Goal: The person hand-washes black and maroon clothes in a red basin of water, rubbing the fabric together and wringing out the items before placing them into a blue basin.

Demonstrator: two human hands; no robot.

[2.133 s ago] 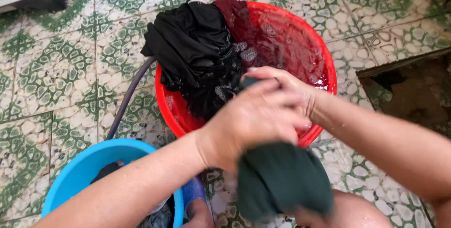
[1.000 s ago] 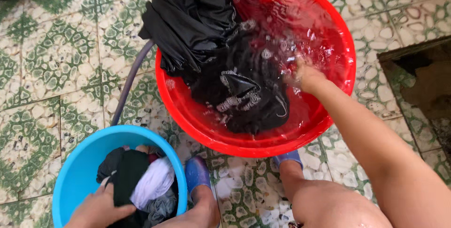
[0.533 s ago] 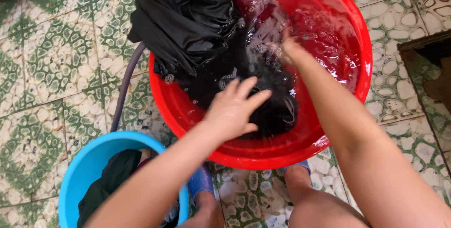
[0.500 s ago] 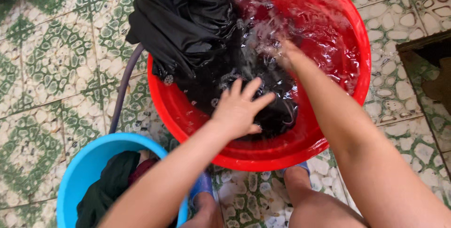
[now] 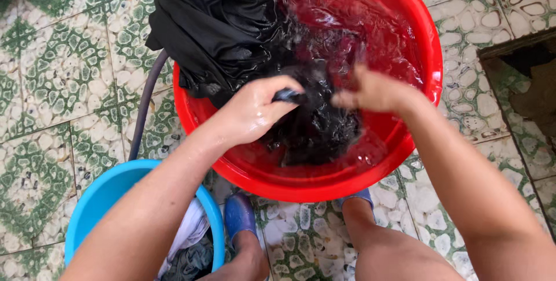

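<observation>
At the floor's lower left edge stands a blue bucket (image 5: pixel 98 200) with white and grey clothes inside. Beside it, a red basin (image 5: pixel 243 168) of water holds a soaked black garment (image 5: pixel 315 124). The left hand (image 5: pixel 255 110) is clenched on a fold of this garment; the right hand (image 5: pixel 373 90) touches it, grip too blurred to tell. More black cloth (image 5: pixel 214 20) drapes the basin's far left rim. The garment looks limp, heavy with water and slippery, best gathered in bunched handfuls.

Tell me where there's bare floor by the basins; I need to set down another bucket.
Bare tile lies left of the hose, above the blue basin. More tile lies between the red basin and the dark pit. Below the red basin, feet crowd the floor.
</observation>
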